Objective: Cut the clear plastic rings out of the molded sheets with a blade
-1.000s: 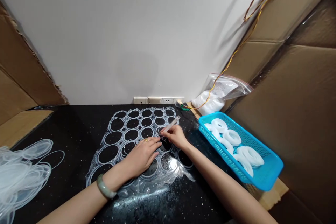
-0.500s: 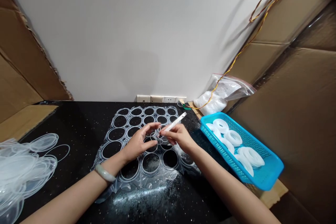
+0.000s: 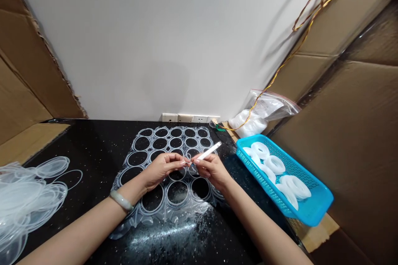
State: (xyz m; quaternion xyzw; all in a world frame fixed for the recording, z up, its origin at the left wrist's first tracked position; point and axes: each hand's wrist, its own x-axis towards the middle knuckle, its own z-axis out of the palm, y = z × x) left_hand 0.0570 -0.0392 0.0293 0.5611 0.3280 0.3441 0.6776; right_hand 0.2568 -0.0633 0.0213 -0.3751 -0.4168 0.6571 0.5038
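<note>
My right hand (image 3: 214, 170) is closed round a slim white stick-like tool (image 3: 209, 150), whose far end points up and to the right. The tool's working tip is hidden among my fingers. My left hand (image 3: 164, 169) pinches with thumb and forefinger right at the tip of my right fingers; a thin clear loop shows there, but what the left fingers grip is too small to make out. Beneath both hands lies a translucent rubbery sheet (image 3: 168, 214) with rows of round holes, flat on the black speckled counter (image 3: 96, 145).
To the left sits a heap of thin clear rings (image 3: 34, 198). A blue basket (image 3: 317, 211) on the right holds several white rings (image 3: 275, 165). Behind it are a plastic bag (image 3: 258, 114), a yellow twisted cable (image 3: 281, 66) and wall sockets (image 3: 186, 117). Cardboard (image 3: 351, 132) flanks both sides.
My left hand has closed from a loose, parted grip into a pinch and met my right fingertips. The white tool stays in my right hand, nearly in place.
</note>
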